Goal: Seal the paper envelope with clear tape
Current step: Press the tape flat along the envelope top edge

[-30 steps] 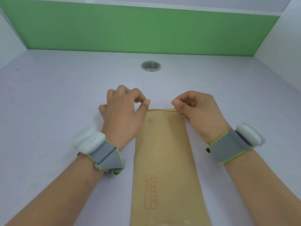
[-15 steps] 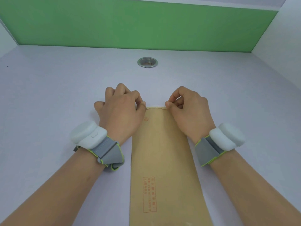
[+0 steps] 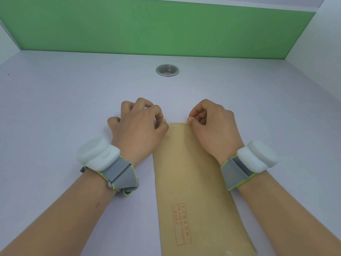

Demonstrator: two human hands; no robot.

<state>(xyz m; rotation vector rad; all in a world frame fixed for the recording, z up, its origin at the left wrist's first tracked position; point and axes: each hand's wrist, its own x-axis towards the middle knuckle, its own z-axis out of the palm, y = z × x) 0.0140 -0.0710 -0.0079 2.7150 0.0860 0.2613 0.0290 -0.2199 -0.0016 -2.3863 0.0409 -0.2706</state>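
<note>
A long brown paper envelope (image 3: 191,182) lies flat on the pale lilac table, its short top end pointing away from me and a red printed box near its bottom. My left hand (image 3: 137,130) rests at the envelope's top left corner with curled fingers, thumb and forefinger pinched at the edge. My right hand (image 3: 214,130) sits over the top right corner, fingertips pinched at the top edge. A thin pale strip (image 3: 178,123), probably clear tape, runs along the top edge between the two hands. No tape roll is in view.
A round metal grommet (image 3: 167,70) is set in the table behind the hands. A green back panel (image 3: 156,28) and white side walls close off the desk. Both wrists wear grey straps with white sensor pods.
My right hand has slid left and inward along the envelope's top edge, closer to the left hand. The left hand has stayed at the top left corner.
</note>
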